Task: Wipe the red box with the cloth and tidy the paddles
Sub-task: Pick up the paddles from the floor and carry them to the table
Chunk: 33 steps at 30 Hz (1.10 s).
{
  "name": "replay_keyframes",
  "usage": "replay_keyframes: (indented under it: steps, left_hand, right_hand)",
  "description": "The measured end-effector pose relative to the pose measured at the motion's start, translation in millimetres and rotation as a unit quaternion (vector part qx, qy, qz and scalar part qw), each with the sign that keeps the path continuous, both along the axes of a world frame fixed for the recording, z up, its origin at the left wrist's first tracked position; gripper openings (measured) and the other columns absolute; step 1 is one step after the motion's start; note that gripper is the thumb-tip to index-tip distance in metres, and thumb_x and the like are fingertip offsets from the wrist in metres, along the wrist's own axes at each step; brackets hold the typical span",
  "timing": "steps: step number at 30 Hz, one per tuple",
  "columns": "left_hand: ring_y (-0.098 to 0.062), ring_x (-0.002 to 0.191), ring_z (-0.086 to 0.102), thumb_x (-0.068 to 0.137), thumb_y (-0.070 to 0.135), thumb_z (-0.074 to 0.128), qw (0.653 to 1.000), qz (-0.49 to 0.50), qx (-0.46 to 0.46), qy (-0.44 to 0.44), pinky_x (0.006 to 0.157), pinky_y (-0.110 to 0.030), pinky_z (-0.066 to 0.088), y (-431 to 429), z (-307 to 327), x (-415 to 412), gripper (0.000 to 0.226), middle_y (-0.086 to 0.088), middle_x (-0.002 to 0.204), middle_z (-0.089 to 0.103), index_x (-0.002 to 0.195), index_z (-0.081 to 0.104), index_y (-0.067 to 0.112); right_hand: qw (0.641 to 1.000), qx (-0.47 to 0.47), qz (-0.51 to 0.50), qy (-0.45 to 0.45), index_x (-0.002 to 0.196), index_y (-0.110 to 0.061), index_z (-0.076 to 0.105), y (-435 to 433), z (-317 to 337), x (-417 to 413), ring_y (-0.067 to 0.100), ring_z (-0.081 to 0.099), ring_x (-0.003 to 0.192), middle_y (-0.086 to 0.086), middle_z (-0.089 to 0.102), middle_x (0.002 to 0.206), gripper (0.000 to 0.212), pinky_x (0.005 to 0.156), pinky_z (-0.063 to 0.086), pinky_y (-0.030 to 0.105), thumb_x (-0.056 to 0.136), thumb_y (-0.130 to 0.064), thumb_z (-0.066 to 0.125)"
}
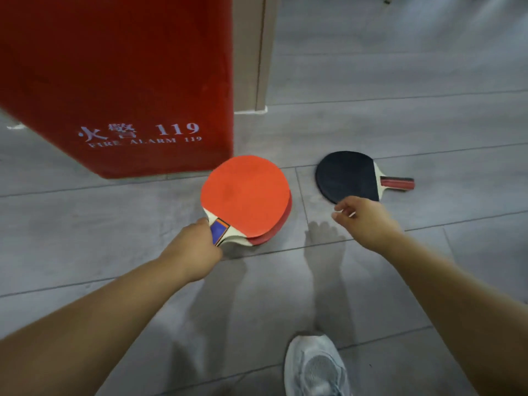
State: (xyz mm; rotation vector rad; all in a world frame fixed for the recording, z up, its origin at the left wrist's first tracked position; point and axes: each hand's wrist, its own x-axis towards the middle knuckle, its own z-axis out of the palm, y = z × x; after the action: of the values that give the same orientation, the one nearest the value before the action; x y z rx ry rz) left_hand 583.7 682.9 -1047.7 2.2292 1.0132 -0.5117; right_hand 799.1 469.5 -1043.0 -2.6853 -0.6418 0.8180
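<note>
My left hand (194, 252) is clamped around the handle end of the stacked paddles (245, 195), fingers wrapped under and thumb on top beside a blue panel edged in orange. The top blade shows an orange-red face, and a darker red blade peeks out beneath it along the right and lower edge. The stack's long axis runs from the handle at my hand up and away to the right, with the blade's far edge close to the bottom corner of the red box (114, 67). I cannot tell whether the stack rests on the floor (400, 124) or hangs just above it. My right hand (363, 218) holds nothing, its fingers loosely curled with thumb and forefinger parted, right at the near edge of the black paddle (345, 175); whether they touch it I cannot tell. That paddle lies flat on the grey tiles, black face up, its red-and-black handle pointing right. The box stands on the floor to my left, printed in white with "火警 119" and, below it, "FIRE ALARM 119". My pale shoe (314, 367) is nearest me.
</note>
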Motion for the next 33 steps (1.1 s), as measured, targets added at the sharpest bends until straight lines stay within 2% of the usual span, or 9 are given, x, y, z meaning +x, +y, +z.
replay_keyframes:
  steps: [4, 10, 14, 18, 21, 23, 25, 30, 33]
  left_hand:
    - [-0.025, 0.068, 0.048, 0.081, 0.012, 0.056, 1.000, 0.000, 0.004, -0.002, 0.052, -0.030, 0.031, -20, -6, 53, 0.017, -0.007, 0.078, 0.049, 0.081, 0.039, 0.010]
    - [-0.030, 0.071, 0.048, 0.081, 0.012, 0.056, 1.000, -0.019, 0.013, 0.008, 0.052, -0.030, 0.032, -33, -14, 109, 0.017, -0.010, 0.081, 0.048, 0.085, 0.039, 0.008]
    - [-0.030, 0.070, 0.049, 0.081, 0.012, 0.055, 0.999, -0.027, 0.024, 0.019, 0.054, -0.029, 0.034, -34, -18, 130, 0.016, -0.009, 0.079, 0.047, 0.086, 0.041, 0.008]
    - [-0.029, 0.066, 0.049, 0.080, 0.012, 0.057, 0.999, -0.021, 0.019, 0.030, 0.048, -0.027, 0.032, -33, -24, 133, 0.017, -0.008, 0.075, 0.048, 0.083, 0.040, 0.010]
    - [-0.027, 0.062, 0.050, 0.079, 0.012, 0.058, 0.999, -0.019, 0.015, 0.030, 0.046, -0.027, 0.032, -33, -27, 125, 0.018, -0.007, 0.072, 0.048, 0.078, 0.039, 0.012]
    - [-0.025, 0.060, 0.048, 0.079, 0.012, 0.057, 0.999, -0.018, 0.012, 0.034, 0.046, -0.026, 0.031, -33, -28, 116, 0.019, -0.006, 0.071, 0.048, 0.078, 0.039, 0.012]
    - [-0.027, 0.062, 0.049, 0.078, 0.012, 0.058, 0.999, -0.011, 0.003, 0.035, 0.047, -0.027, 0.032, -32, -28, 109, 0.018, -0.007, 0.073, 0.049, 0.081, 0.040, 0.011]
    - [-0.029, 0.060, 0.053, 0.077, 0.010, 0.057, 0.999, 0.007, -0.027, 0.022, 0.045, -0.026, 0.034, -32, -28, 86, 0.016, -0.013, 0.079, 0.054, 0.084, 0.044, 0.008]
    - [-0.027, 0.054, 0.053, 0.077, 0.010, 0.056, 0.998, 0.025, -0.054, 0.020, 0.044, -0.024, 0.038, -32, -26, 67, 0.015, -0.014, 0.078, 0.055, 0.080, 0.042, 0.010]
  right_hand:
    - [0.995, -0.060, -0.040, -0.070, 0.117, -0.020, 0.057, -39, -19, 38, 0.026, 0.058, 0.098, 0.004, 0.060, 0.114, 0.028, 0.083, 0.049, 0.036, 0.094, -0.034, 0.051]
    - [0.983, -0.045, -0.092, -0.154, 0.136, -0.013, 0.042, -57, -43, 105, 0.033, 0.043, 0.120, 0.013, 0.042, 0.138, 0.044, 0.094, 0.039, 0.038, 0.092, -0.017, 0.050]
    - [0.982, -0.137, -0.044, -0.119, 0.149, -0.013, 0.011, -56, -56, 140, 0.030, 0.014, 0.141, 0.005, 0.015, 0.155, 0.068, 0.111, 0.023, 0.041, 0.092, -0.014, 0.048]
    - [0.973, -0.229, 0.011, -0.024, 0.151, -0.014, -0.008, -56, -73, 152, 0.024, -0.014, 0.145, -0.002, -0.008, 0.159, 0.072, 0.117, 0.002, 0.051, 0.095, -0.009, 0.037]
    - [0.965, -0.253, 0.039, -0.060, 0.150, -0.012, 0.008, -61, -81, 150, 0.027, 0.009, 0.144, 0.010, 0.014, 0.153, 0.067, 0.115, 0.004, 0.053, 0.092, -0.008, 0.042]
    - [0.959, -0.256, 0.053, -0.113, 0.140, -0.011, 0.031, -65, -83, 141, 0.030, 0.033, 0.131, 0.012, 0.033, 0.137, 0.052, 0.112, 0.017, 0.050, 0.090, -0.009, 0.045]
    - [0.955, -0.260, 0.058, -0.134, 0.127, -0.009, 0.043, -70, -83, 127, 0.031, 0.041, 0.119, 0.012, 0.039, 0.126, 0.039, 0.103, 0.030, 0.044, 0.089, -0.007, 0.047]
    - [0.969, -0.240, 0.030, -0.044, 0.118, -0.004, 0.047, -72, -72, 84, 0.032, 0.049, 0.105, 0.015, 0.045, 0.120, 0.027, 0.084, 0.041, 0.036, 0.094, -0.016, 0.049]
    - [0.984, -0.167, -0.047, 0.049, 0.091, -0.008, 0.052, -69, -56, 42, 0.023, 0.054, 0.072, 0.010, 0.055, 0.088, 0.023, 0.056, 0.039, 0.027, 0.093, -0.031, 0.053]
